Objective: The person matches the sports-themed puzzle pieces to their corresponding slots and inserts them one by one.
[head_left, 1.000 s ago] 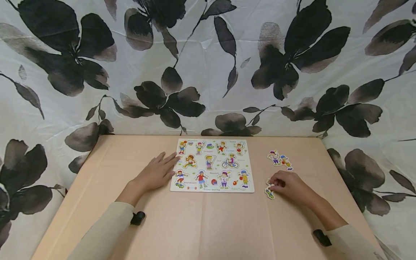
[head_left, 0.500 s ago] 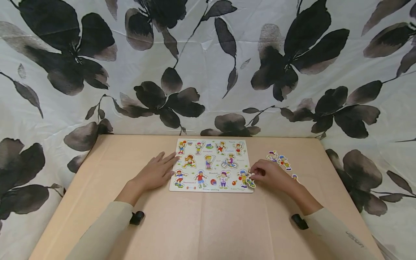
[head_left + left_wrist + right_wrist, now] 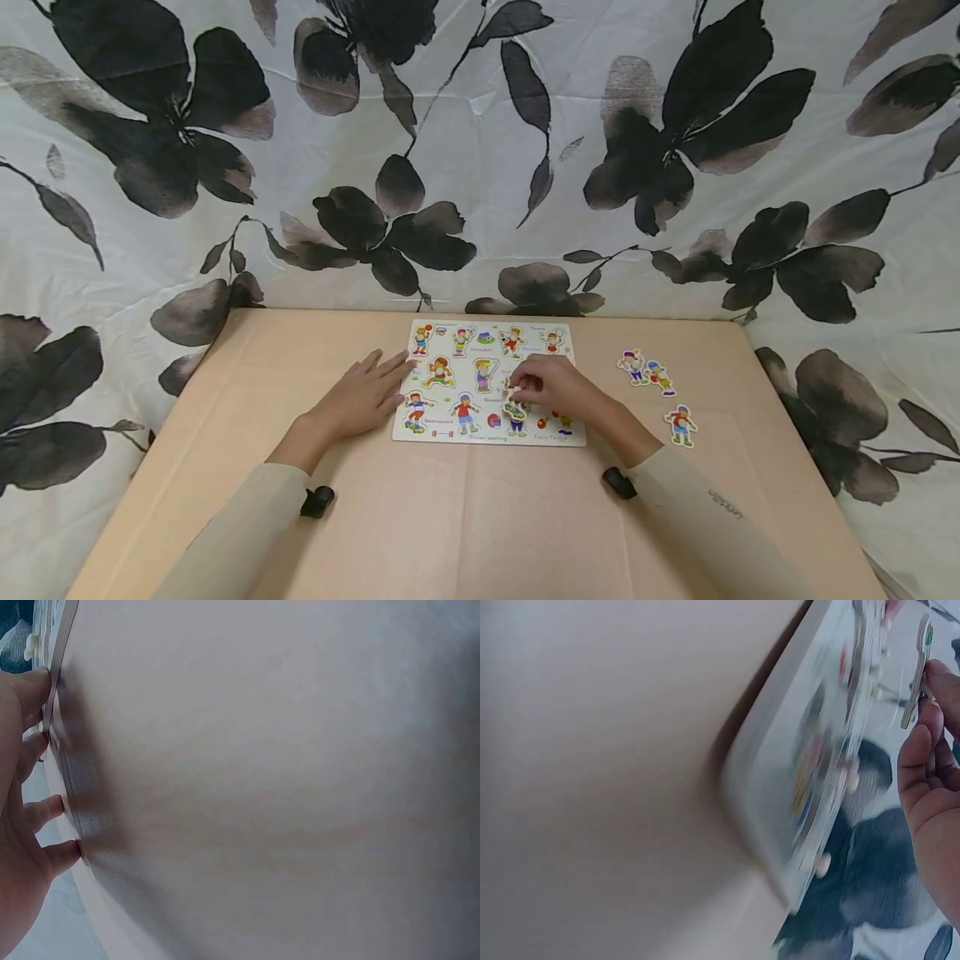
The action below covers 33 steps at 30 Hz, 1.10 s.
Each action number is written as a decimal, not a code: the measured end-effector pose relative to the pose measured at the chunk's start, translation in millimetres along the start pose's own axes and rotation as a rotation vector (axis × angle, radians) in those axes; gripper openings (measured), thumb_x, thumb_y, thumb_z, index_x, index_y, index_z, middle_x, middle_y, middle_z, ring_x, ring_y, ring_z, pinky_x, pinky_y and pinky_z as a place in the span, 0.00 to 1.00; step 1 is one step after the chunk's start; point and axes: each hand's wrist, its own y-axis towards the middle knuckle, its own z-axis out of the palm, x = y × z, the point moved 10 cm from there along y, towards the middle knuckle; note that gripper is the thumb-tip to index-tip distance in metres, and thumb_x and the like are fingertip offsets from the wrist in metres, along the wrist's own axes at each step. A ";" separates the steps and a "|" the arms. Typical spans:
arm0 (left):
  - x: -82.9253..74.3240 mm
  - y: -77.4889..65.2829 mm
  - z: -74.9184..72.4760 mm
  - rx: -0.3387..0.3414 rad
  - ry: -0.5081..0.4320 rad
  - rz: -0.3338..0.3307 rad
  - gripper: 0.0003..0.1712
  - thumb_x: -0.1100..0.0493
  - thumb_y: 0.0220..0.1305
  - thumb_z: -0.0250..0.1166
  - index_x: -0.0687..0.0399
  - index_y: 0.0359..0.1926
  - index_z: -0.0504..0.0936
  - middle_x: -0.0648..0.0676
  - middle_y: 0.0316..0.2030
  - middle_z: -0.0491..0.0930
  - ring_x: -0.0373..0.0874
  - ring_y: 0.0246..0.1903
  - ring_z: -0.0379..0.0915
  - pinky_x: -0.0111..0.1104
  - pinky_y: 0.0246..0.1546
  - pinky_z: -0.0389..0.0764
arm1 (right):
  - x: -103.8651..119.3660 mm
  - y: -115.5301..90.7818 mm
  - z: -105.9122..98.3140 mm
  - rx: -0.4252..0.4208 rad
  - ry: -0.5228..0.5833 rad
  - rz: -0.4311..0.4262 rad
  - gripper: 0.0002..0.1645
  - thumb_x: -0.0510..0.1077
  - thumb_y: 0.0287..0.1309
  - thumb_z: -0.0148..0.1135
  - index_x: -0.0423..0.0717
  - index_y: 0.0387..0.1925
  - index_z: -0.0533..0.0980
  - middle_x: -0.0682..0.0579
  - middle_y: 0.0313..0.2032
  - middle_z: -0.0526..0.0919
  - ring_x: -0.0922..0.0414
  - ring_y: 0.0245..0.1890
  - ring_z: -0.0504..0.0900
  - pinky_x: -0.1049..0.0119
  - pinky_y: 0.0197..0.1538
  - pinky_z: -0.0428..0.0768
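A white peg puzzle board (image 3: pixel 442 397) printed with small figures of children lies on the table, with figure pieces sitting in it. My left hand (image 3: pixel 360 396) rests at the board's left side with fingers extended; the left wrist view has its fingertips (image 3: pixel 71 851) along the board edge. My right hand (image 3: pixel 558 387) pinches a puzzle piece (image 3: pixel 513 410) between thumb and fingers over the lower right part of the board, covering some figures there. In the right wrist view, the thin held piece (image 3: pixel 917 671) is seen edge-on, raised above the board's knobbed pieces.
To the right of the board, two loose puzzle pieces (image 3: pixel 632 367) (image 3: pixel 660 378) lie close together. Nearer me lies another piece (image 3: pixel 681 426) with a red top. A floral cloth (image 3: pixel 517 117) hangs behind the table's far edge (image 3: pixel 660 318).
The right hand has lifted a puzzle piece from the table at right and carried it left over the board, uncovering the red-topped piece. The left hand stays in place.
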 end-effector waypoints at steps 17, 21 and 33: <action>-1.2 -1.9 -3.7 -0.029 0.000 0.030 0.36 0.46 0.78 0.56 0.45 0.81 0.60 0.51 0.81 0.56 0.72 0.78 0.49 0.70 0.71 0.58 | 54.3 67.2 62.6 0.125 -0.027 -0.081 0.06 0.49 0.62 0.74 0.53 0.37 0.85 0.61 0.31 0.81 0.66 0.31 0.76 0.75 0.36 0.78; -0.7 -2.6 -3.3 -0.024 -0.003 0.035 0.36 0.45 0.78 0.56 0.45 0.80 0.60 0.51 0.81 0.56 0.72 0.78 0.48 0.70 0.71 0.58 | 67.4 79.3 76.4 0.155 -0.043 -0.100 0.06 0.49 0.62 0.74 0.53 0.37 0.85 0.62 0.30 0.80 0.66 0.30 0.75 0.76 0.36 0.77; -0.3 -4.3 -3.4 -0.016 -0.018 0.039 0.35 0.44 0.78 0.54 0.43 0.81 0.59 0.50 0.81 0.54 0.71 0.78 0.47 0.71 0.71 0.57 | 89.6 96.5 101.3 0.174 -0.127 -0.122 0.05 0.47 0.62 0.74 0.53 0.32 0.84 0.62 0.27 0.79 0.67 0.31 0.73 0.76 0.37 0.72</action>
